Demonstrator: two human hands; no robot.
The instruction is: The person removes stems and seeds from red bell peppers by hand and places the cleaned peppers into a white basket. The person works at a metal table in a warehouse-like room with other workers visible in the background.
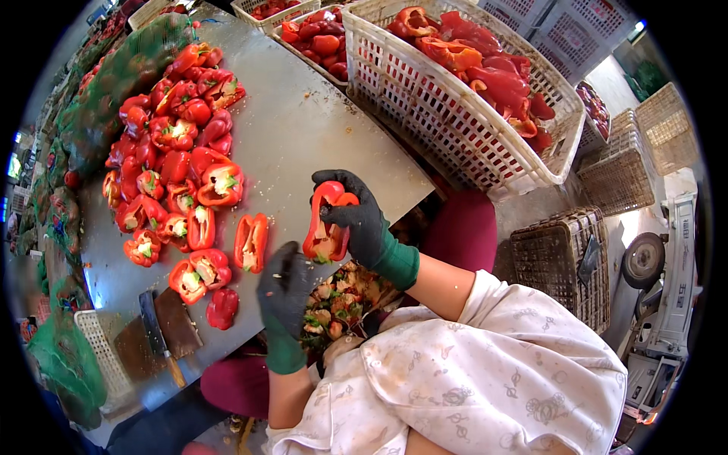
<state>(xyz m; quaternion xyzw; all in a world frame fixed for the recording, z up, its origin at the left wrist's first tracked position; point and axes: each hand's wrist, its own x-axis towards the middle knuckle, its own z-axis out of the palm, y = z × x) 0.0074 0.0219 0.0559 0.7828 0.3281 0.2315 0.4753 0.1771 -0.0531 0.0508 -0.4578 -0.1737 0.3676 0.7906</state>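
My right hand (361, 224), in a black-coated glove with a green cuff, grips a cut red bell pepper half (324, 242) near the table's front edge. Its hollow side, with pale core and green stem end, faces up. Just left of it is my left hand (283, 293), gloved alike and somewhat blurred, its back towards me and nothing seen in it. Beside that hand lie a pepper half (251, 243), a pair of opened halves (200, 275) and a smaller red piece (222, 309) on the metal table (284, 122). A large heap of split peppers (170, 153) spreads farther left.
A cleaver (161, 341) with a wooden handle rests at the lower left table edge. Green net sacks (114, 96) line the far side. A white crate (455, 105) of red peppers stands at right. Cut-out cores (333, 301) lie below the table edge.
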